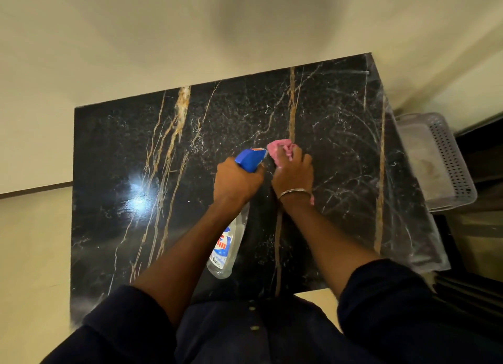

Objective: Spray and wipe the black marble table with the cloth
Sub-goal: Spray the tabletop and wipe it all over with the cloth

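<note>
— Cloth [281,151]: where is it, and what has it?

— Pink, bunched up in the right hand [292,173], just right of the frame's middle. That grip is closed around it, fingers curled over, the wad pressed down on the desk [114,151]. A thin bangle [295,191] sits on that wrist.

— And the other grip?

— The left hand [236,182] is wrapped tight around the neck of the bottle [227,244], just beside the right hand. Its blue head points toward the cloth, nearly touching it; the clear body hangs down below the wrist toward the lower middle of the frame.

— The desk itself?

— Black marble with gold and white veins, filling the centre. Pale curved streaks show in its upper right part, a bright glare at the left. A perforated basket [449,157] sits off its right edge. Dark sleeves [381,295] fill the bottom.
</note>
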`<state>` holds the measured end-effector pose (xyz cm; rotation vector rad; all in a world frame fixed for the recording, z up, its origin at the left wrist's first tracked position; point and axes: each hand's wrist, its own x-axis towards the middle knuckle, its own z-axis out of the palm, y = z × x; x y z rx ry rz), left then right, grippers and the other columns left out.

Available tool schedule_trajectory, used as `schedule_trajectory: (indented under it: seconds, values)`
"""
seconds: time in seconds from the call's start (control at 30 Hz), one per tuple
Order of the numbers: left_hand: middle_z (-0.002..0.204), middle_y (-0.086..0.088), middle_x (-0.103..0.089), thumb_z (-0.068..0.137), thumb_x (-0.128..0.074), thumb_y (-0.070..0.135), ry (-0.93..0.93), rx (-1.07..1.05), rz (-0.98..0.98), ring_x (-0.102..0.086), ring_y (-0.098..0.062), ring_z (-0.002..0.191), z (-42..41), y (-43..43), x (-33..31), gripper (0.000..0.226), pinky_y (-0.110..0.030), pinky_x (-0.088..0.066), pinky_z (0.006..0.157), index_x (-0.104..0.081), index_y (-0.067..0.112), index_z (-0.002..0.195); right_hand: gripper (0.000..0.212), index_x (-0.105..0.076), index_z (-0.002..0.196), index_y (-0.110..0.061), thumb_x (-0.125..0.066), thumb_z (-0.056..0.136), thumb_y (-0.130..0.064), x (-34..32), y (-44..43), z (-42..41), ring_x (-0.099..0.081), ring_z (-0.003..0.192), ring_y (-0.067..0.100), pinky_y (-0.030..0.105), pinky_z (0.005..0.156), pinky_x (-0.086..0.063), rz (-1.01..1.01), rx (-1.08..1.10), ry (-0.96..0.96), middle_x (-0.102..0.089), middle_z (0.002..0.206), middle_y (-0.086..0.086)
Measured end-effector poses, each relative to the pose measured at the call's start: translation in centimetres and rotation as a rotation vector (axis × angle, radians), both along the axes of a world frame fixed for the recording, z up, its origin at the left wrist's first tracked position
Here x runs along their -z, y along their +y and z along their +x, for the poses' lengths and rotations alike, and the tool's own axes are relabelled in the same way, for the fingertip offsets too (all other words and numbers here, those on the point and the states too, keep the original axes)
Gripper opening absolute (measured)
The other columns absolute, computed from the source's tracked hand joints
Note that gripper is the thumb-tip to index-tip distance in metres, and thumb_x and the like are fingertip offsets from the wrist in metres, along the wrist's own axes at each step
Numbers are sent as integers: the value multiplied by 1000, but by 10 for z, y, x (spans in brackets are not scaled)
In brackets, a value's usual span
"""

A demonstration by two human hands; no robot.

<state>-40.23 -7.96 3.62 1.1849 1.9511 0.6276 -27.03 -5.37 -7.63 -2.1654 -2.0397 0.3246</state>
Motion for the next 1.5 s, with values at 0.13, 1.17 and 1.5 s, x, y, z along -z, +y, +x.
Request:
schedule_trajectory:
  seconds: [0.13,1.17,1.5]
  values:
    - [70,-7,-63,82,-70,28,26,30,10,-58,-13,58,-1,-10,1,19,-28,-53,57,-62,12,87,45,-54,123,-17,-60,79,-22,10,-31,-44,-50,102,32,46,89,-44,-71,-178,5,-51,128,12]
    - [72,-3,-62,83,-69,28,-44,65,10,-57,-9,59,-8,-82,9,23,-23,-47,58,-62,9,94,58,-48,137,-24,-55,79,-20,-7,-93,63,-49,100,35,41,77,-47,-14,21,-84,-49,129,16]
    - [75,-4,-63,82,-69,31,-42,75,8,-58,-9,60,-11,-103,13,26,-22,-48,58,-61,10,96,55,-46,136,-23,-55,82,-22,-8,-112,39,-46,107,35,39,79,-43,3,218,-75,-45,134,16]
